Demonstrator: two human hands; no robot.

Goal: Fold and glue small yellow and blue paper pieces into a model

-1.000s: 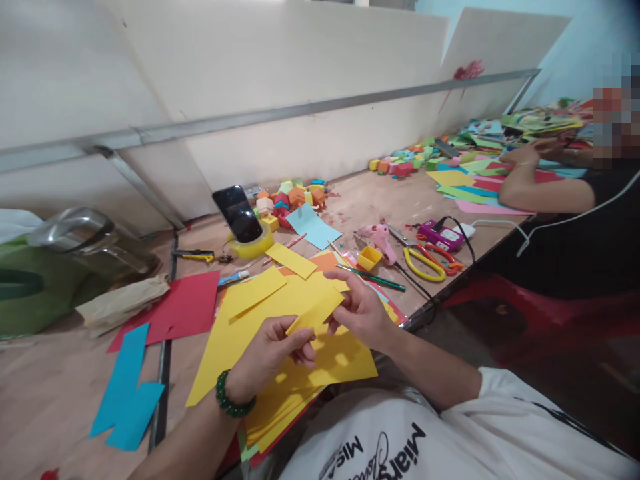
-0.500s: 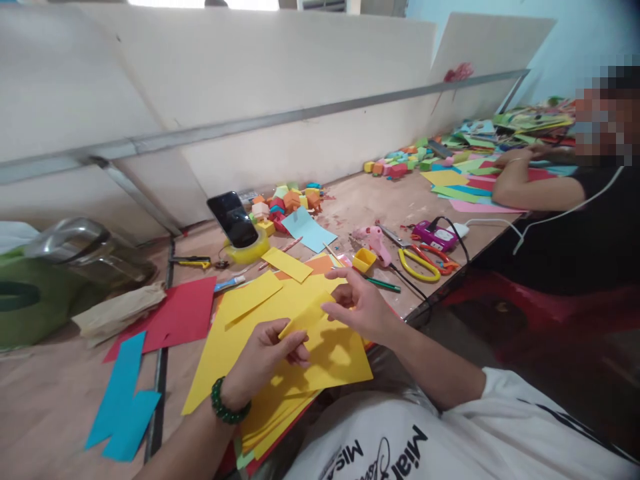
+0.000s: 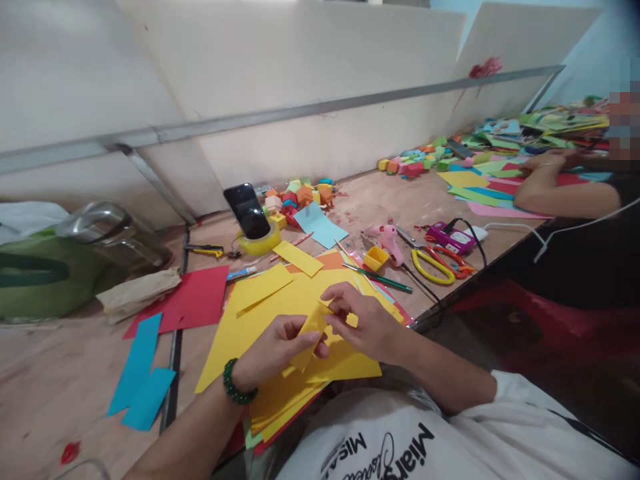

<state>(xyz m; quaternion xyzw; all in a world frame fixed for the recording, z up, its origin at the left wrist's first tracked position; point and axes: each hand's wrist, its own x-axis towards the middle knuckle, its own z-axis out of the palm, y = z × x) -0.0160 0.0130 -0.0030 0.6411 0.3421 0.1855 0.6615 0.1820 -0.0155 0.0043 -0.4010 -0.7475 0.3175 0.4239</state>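
My left hand (image 3: 283,347), with a green bead bracelet at its wrist, pinches a small yellow paper piece (image 3: 313,328) that stands partly folded. At the piece's upper right edge, the thumb and fingers of my right hand (image 3: 353,317) close on it. Both hands are over a stack of yellow sheets (image 3: 235,340) at the table's front edge. Two yellow strips lie on or beside the stack, one (image 3: 299,259) near the phone and one (image 3: 265,288) to the left. A small yellow paper box (image 3: 375,257) sits behind my right hand.
A phone (image 3: 249,212) leans on a tape roll (image 3: 260,241). Colored paper blocks (image 3: 304,195) lie behind it. A pink glue gun (image 3: 391,245), yellow-handled scissors (image 3: 433,268) and a purple power adapter (image 3: 450,238) are at right. Red paper (image 3: 200,299) lies left. Another person's arm (image 3: 555,193) rests far right.
My right hand has closed from an open pose onto the yellow piece's edge. The piece is now tilted more upright. The view has shifted, so the table's things appear further right.
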